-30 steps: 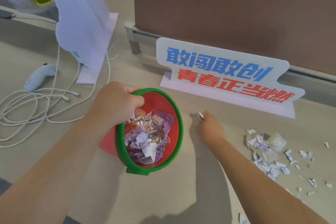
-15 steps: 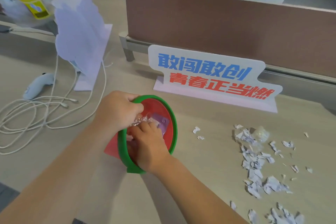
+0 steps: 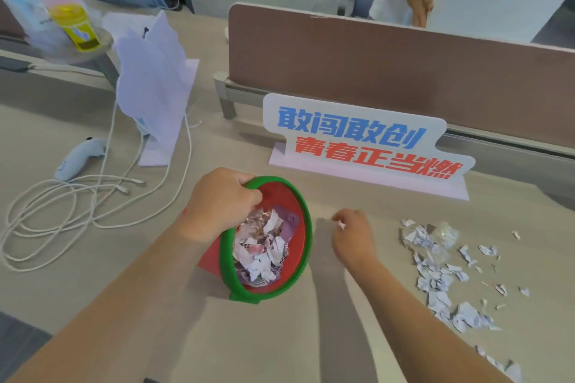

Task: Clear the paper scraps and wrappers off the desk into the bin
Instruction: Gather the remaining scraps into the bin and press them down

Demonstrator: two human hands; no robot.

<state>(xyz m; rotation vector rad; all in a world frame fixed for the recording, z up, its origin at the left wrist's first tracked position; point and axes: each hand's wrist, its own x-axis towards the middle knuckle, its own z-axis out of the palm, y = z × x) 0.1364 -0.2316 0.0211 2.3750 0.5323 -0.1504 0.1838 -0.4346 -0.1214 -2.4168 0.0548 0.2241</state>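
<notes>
A small red bin with a green rim (image 3: 306, 227) stands tilted toward me on the desk, partly filled with crumpled wrappers and paper (image 3: 264, 246). My left hand (image 3: 217, 202) grips its far-left rim. Just right of the bin my right hand (image 3: 353, 235) lies on the desk with its fingertips pinching a small white paper scrap (image 3: 340, 224). A scatter of several torn paper scraps (image 3: 435, 267) and a clear crumpled wrapper (image 3: 445, 232) lies on the desk to the right.
A standing sign with blue and red characters (image 3: 361, 140) is behind the bin, a brown divider panel (image 3: 404, 71) behind that. Coiled white cables (image 3: 62, 205), a grey handheld device (image 3: 81, 157) and a white paper stand (image 3: 152, 87) are at the left. People stand beyond the desk.
My right hand came out of the bin and moved right onto the desk, where it now pinches a scrap. The left hand keeps its hold on the rim.
</notes>
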